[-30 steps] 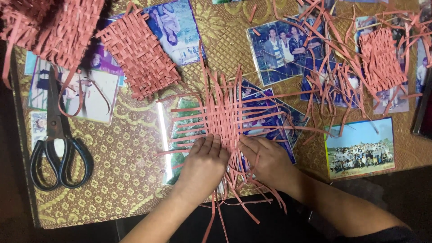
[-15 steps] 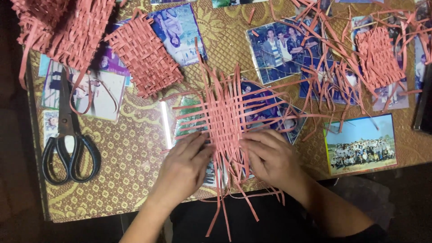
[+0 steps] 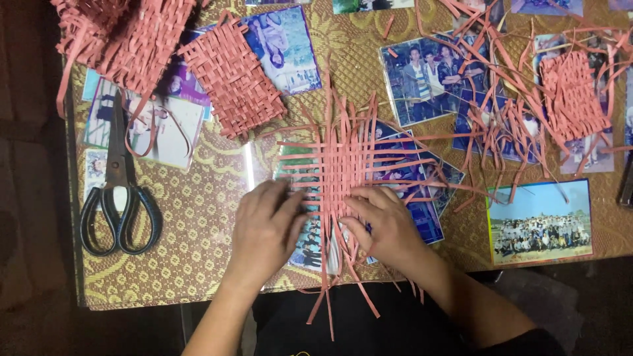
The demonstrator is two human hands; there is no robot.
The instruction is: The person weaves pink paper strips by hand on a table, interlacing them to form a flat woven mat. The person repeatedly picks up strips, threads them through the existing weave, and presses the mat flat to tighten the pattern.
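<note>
A half-woven mat of pink paper strips (image 3: pixel 343 165) lies in the middle of the table, loose ends sticking out on all sides. My left hand (image 3: pixel 264 231) rests flat at its lower left edge, fingers spread and touching the strips. My right hand (image 3: pixel 386 224) presses on the mat's lower right part, fingertips on the woven strips. Neither hand lifts anything. The lower strips hang over the table's front edge.
Black-handled scissors (image 3: pixel 119 198) lie at the left. A finished pink woven piece (image 3: pixel 231 76) and a larger bundle (image 3: pixel 125 33) sit at the back left. Another woven piece (image 3: pixel 573 95) with loose strips lies at the right. Several photographs (image 3: pixel 541 221) cover the gold-patterned tablecloth (image 3: pixel 191 224).
Both hands have shifted slightly along the mat's lower edge, the left one spreading flatter. The camera view moved a little; the mat stays in place.
</note>
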